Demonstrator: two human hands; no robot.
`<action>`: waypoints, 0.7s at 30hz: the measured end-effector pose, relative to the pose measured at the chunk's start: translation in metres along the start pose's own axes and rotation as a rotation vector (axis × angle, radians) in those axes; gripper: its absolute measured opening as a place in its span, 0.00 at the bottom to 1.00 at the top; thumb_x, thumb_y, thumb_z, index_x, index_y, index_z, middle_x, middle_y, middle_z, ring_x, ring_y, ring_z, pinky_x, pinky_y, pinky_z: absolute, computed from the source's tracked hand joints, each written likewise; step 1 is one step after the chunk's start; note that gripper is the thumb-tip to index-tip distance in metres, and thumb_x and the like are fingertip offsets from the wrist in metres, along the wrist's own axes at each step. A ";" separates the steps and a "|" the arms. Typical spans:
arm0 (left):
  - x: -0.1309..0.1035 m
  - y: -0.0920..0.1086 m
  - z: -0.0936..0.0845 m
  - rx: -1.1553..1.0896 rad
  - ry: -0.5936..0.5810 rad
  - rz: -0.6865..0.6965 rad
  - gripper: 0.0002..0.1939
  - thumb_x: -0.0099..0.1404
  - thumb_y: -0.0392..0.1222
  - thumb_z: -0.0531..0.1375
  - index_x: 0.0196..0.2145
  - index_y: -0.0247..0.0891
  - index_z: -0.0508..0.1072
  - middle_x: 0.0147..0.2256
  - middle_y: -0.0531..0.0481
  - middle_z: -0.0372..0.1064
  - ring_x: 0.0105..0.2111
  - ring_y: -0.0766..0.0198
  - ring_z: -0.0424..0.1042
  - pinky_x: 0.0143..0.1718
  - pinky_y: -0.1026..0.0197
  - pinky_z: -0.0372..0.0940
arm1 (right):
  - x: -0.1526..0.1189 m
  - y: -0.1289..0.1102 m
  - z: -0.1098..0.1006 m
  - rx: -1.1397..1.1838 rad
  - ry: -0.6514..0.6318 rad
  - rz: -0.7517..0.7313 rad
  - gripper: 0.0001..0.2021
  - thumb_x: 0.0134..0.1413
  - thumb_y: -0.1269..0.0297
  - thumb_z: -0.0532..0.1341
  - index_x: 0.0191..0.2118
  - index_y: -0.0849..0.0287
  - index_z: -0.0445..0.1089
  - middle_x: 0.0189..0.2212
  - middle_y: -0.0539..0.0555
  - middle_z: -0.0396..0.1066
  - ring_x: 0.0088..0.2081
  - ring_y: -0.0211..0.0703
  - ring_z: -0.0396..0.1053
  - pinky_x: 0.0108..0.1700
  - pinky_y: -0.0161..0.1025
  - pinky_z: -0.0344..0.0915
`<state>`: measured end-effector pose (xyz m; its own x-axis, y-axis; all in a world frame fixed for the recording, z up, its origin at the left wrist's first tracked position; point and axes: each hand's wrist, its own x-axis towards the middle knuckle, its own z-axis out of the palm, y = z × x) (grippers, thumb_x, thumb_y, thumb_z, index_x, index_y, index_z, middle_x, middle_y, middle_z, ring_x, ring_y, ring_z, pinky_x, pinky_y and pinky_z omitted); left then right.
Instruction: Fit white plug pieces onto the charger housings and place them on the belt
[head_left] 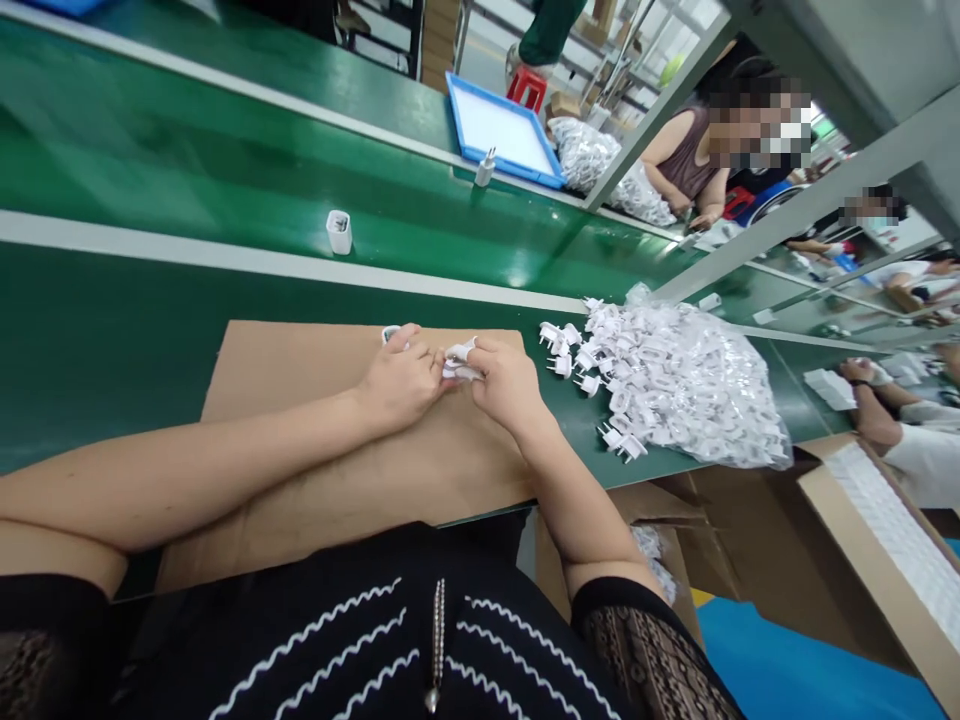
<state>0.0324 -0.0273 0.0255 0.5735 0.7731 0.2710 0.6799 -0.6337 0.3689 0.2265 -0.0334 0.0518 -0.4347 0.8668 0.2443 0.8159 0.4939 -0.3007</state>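
Note:
My left hand (399, 388) is closed around a white plastic charger housing (389, 335), whose open end shows above the thumb. Close beside it, my right hand (508, 384) pinches a white plug part (462, 352) between thumb and fingers. The two hands almost touch over a flat cardboard sheet (300, 370). To the right lies a clear plastic bag (697, 370) full of white plug parts, several of them loose (559, 345) at its left edge.
On the green belt (225, 200) beyond stand a white charger housing (339, 232) and a charger with two pins up (486, 167). A blue tray (510, 130) lies farther back. Metal posts rise at right. An open cardboard box (862, 540) sits below right; other people work nearby.

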 end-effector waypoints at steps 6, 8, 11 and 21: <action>0.018 -0.008 -0.023 -0.047 0.002 -0.040 0.20 0.69 0.54 0.56 0.26 0.42 0.76 0.25 0.47 0.76 0.30 0.55 0.71 0.52 0.39 0.56 | 0.004 0.013 0.005 0.730 0.147 0.246 0.25 0.46 0.70 0.72 0.52 0.50 0.74 0.40 0.49 0.76 0.28 0.35 0.63 0.30 0.34 0.62; 0.035 -0.024 -0.033 -0.053 0.045 -0.117 0.22 0.68 0.59 0.56 0.27 0.42 0.77 0.24 0.48 0.76 0.29 0.56 0.71 0.48 0.42 0.55 | 0.009 0.023 0.006 1.062 0.275 0.396 0.27 0.42 0.65 0.73 0.52 0.50 0.72 0.43 0.49 0.76 0.25 0.33 0.60 0.26 0.33 0.61; 0.068 -0.060 -0.045 0.070 0.155 -0.261 0.27 0.66 0.66 0.54 0.27 0.41 0.76 0.24 0.44 0.74 0.33 0.49 0.70 0.45 0.43 0.53 | 0.017 0.039 0.006 1.451 0.471 0.708 0.15 0.45 0.58 0.69 0.40 0.53 0.71 0.37 0.50 0.73 0.23 0.31 0.58 0.22 0.30 0.58; 0.101 -0.141 -0.062 0.235 0.073 -0.517 0.35 0.68 0.70 0.50 0.42 0.31 0.73 0.35 0.43 0.73 0.46 0.46 0.64 0.48 0.46 0.48 | 0.012 0.047 0.025 1.311 0.457 0.753 0.32 0.29 0.71 0.68 0.48 0.50 0.67 0.52 0.56 0.66 0.39 0.43 0.70 0.26 0.35 0.68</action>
<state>-0.0336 0.1418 0.0565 0.1117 0.9788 0.1719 0.9519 -0.1550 0.2642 0.2502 0.0024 0.0175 0.2464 0.9576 -0.1495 -0.2054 -0.0991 -0.9736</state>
